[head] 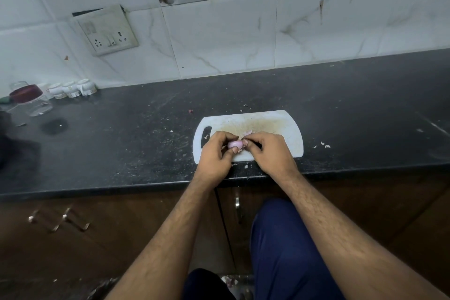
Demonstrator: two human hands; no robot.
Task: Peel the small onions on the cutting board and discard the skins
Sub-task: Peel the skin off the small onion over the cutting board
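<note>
A small pale-purple onion (234, 144) is held just above the white cutting board (287, 126). My left hand (215, 151) grips it with curled fingers from the left. My right hand (266, 148) pinches at the onion's right end with thumb and fingertips. A pinkish piece, skin or another onion (248, 132), shows on the board just behind my hands. Most of the board's near half is hidden under my hands.
The board lies on a dark stone counter (121, 134) near its front edge, with skin scraps (323, 145) scattered to the right. Jars and small white containers (70, 89) stand at the far left by the tiled wall. A bin with skins (231, 281) shows below, between my legs.
</note>
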